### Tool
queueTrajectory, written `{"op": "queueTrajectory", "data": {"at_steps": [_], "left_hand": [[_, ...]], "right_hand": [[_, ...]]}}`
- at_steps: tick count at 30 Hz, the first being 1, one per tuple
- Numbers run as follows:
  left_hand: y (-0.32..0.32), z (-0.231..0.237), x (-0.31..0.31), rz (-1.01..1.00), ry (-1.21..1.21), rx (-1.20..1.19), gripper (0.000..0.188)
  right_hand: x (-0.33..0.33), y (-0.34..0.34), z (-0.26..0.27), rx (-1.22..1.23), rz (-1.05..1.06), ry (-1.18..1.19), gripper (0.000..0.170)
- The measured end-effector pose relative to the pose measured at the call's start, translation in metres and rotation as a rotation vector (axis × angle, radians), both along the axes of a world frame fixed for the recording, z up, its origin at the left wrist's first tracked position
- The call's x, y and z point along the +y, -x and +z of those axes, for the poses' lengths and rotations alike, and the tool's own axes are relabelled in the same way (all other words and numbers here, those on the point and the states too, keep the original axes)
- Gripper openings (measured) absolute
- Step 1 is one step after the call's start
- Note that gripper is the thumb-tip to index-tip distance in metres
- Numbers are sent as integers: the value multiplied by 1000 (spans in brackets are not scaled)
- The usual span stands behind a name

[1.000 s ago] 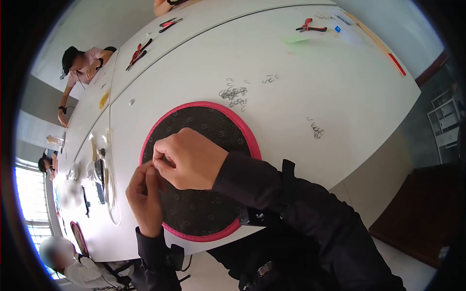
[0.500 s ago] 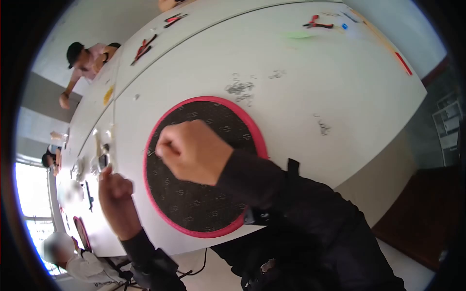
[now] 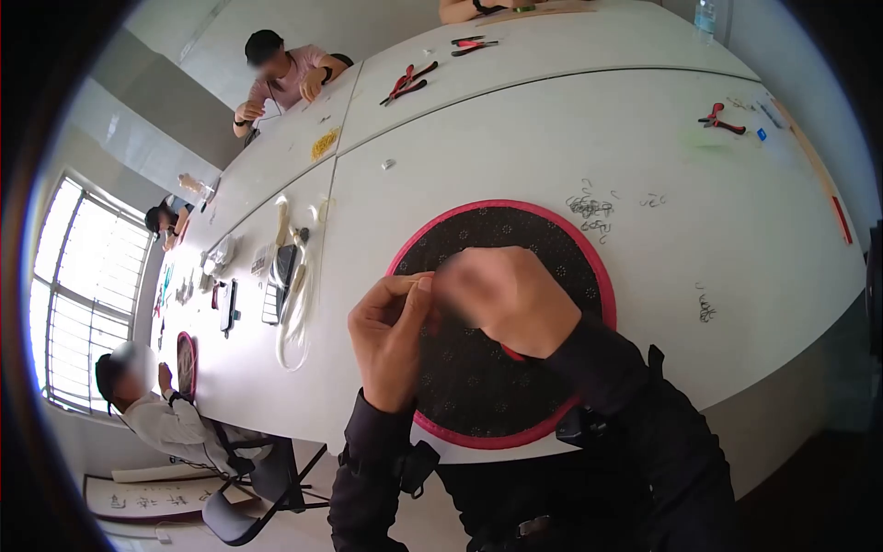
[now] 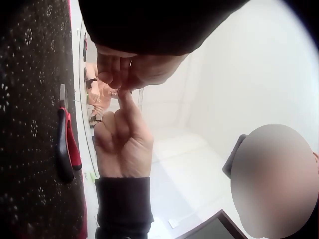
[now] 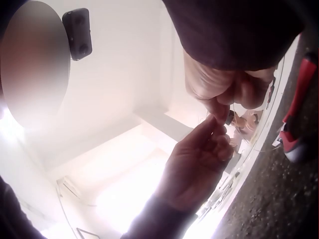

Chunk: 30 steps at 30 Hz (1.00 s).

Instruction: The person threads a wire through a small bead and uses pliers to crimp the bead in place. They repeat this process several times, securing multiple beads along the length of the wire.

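Observation:
Above the round black mat (image 3: 492,396) with a pink rim, both hands meet at their fingertips. My left hand (image 3: 386,336) pinches a thin pale strand (image 3: 414,280) between thumb and index finger. The right hand (image 3: 529,304) faces it with curled fingers, pinching at the same spot; its fingertips are blurred in the head view. In the right wrist view the left hand (image 5: 197,162) reaches up to the right fingers. Red-and-black pliers (image 4: 66,139) lie on the mat, mostly hidden under the right hand in the head view.
Small dark wire hooks (image 3: 590,208) lie in a pile behind the mat, with another cluster (image 3: 705,308) to the right. More pliers (image 3: 722,120) rest farther back. Pale cords (image 3: 296,294) and a phone (image 3: 228,306) lie left. Other people sit around the table.
The head view has swung left. Half a second ago my left hand was apart from the right, out to the left; now its fingertips meet the right hand again, as a second ago.

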<state>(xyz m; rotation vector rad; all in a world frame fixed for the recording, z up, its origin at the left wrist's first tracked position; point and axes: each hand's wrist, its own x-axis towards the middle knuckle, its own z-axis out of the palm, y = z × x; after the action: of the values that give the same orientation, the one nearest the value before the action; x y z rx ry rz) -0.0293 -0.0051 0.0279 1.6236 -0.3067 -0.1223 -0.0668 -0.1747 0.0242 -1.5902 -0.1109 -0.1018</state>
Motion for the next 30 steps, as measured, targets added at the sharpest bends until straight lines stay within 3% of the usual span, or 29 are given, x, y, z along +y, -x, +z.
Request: {"op": "queueTrajectory", "data": {"at_steps": [9, 12, 15, 18, 19, 22, 23, 26, 30], "left_hand": [[-12, 13, 17, 226, 63, -48, 22], [-7, 15, 22, 203, -23, -131, 24], [0, 15, 22, 152, -104, -172, 20], [5, 12, 18, 133, -143, -206, 16], [6, 11, 17, 130, -147, -203, 16], [6, 7, 14, 170, -192, -314, 17], [5, 6, 13, 190, -216, -369, 17], [3, 5, 14, 234, -263, -451, 17], [-1, 1, 17, 218, -287, -452, 17]], "right_hand": [[6, 1, -2, -152, -89, 167, 16], [0, 1, 1, -68, -89, 229, 12], [-1, -8, -17, -446, -198, 567, 12], [7, -5, -16, -617, -338, 693, 29], [7, -2, -10, -655, -274, 710, 40], [12, -1, 0, -298, 84, 393, 42], [13, 3, 5, -182, 120, 248, 42], [10, 8, 11, -91, 200, 118, 41], [1, 11, 26, 42, 170, 127, 34]]}}
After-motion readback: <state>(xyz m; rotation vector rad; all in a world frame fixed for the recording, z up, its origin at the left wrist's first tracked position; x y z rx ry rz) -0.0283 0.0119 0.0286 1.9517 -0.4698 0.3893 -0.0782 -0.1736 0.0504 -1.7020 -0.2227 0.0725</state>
